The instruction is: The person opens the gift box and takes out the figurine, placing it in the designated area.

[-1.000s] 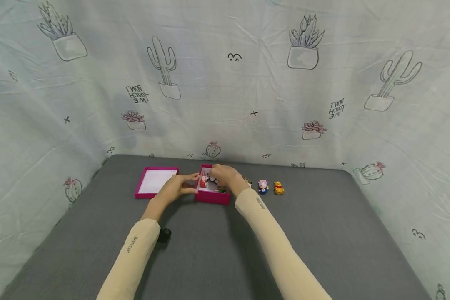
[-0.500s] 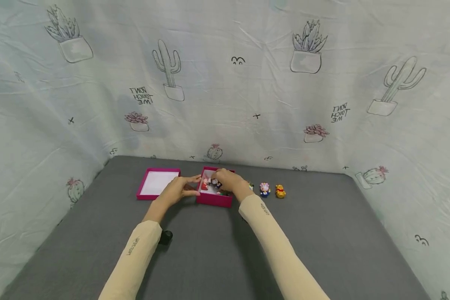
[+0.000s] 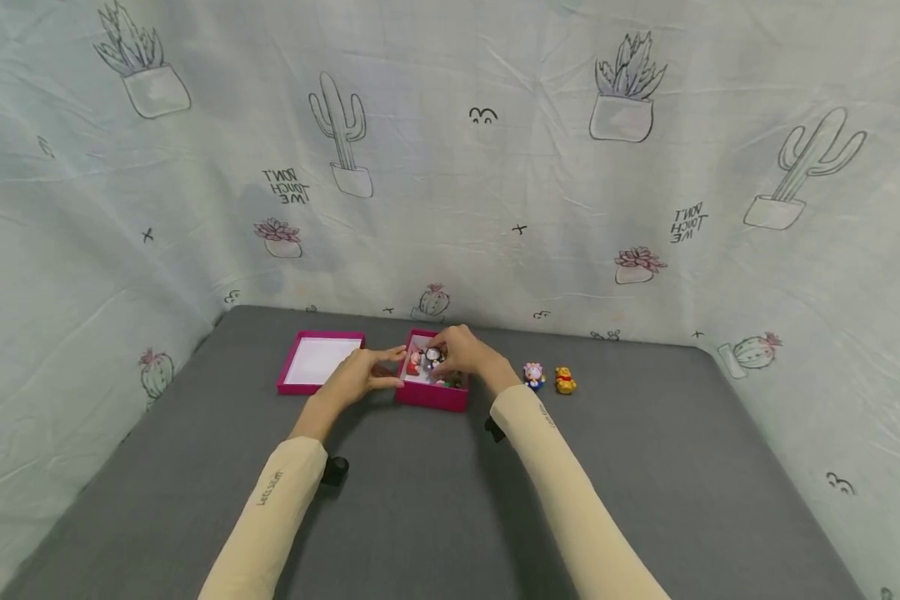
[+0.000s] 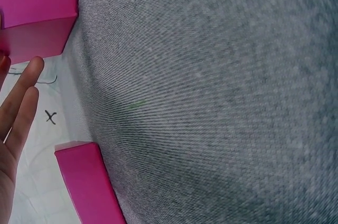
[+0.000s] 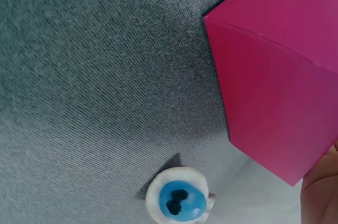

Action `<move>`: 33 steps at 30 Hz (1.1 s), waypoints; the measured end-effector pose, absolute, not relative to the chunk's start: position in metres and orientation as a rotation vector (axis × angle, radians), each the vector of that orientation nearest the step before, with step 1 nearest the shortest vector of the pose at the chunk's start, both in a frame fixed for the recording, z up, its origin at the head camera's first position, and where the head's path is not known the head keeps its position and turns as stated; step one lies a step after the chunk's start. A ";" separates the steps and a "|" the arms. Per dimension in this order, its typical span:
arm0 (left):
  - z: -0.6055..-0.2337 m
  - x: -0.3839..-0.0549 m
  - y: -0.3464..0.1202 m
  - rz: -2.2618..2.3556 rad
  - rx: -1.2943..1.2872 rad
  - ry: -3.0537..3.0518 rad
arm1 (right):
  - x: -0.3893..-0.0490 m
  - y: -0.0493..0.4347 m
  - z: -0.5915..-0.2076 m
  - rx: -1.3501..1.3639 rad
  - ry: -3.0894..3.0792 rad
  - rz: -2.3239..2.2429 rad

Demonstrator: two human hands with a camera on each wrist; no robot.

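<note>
- Over the last half-second the right hand (image 3: 465, 350) has spread wider inside the box (image 3: 431, 397), thumb and fingers now on either side of a black-and-white figurine (image 3: 433, 356); whether the tips touch it I cannot tell
- That figurine shows more fully than before, which I judge to be a loosening of the hold rather than a lift
- The left hand (image 3: 354, 377) has stayed at the box's left wall, fingers apart, as if steadying it
- Behind everything hangs a creased pale cloth (image 3: 420, 167) printed with potted cacti (its lettering runs mirrored)
- The table (image 3: 412, 517) wears grey fabric, finely ribbed in both wrist views
- Near the table's far edge sits the box, magenta outside, white inside, smooth and crisp-cornered like stiff card
- The matching shallow lid (image 3: 317, 360) lies white side up, nearer the far left corner
- Towards the far right corner stand a pink-and-blue figurine (image 3: 534, 375) and a glossy yellow bear figurine (image 3: 565, 381) in red
- Inside the box, a red-clad figurine (image 3: 413, 363) is by the left wall
- In the right wrist view, a rounded white piece with a shiny blue face (image 5: 182, 198) is near the box
</note>
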State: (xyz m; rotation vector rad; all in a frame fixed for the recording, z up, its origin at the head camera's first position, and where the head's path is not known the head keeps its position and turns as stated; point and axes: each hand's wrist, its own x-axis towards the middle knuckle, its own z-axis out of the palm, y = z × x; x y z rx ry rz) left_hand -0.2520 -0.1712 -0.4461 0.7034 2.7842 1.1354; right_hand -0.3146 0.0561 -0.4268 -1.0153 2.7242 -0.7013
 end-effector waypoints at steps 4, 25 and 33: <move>-0.446 -0.251 -0.171 1.134 0.681 2.783 | -0.313 0.060 -0.428 -1.046 2.762 -0.820; -0.443 -0.252 -0.170 1.138 0.630 2.764 | -0.289 0.071 -0.433 -0.858 2.554 -1.440; -0.442 -0.251 -0.170 1.138 0.634 2.770 | -0.286 0.073 -0.435 -0.831 2.491 -1.556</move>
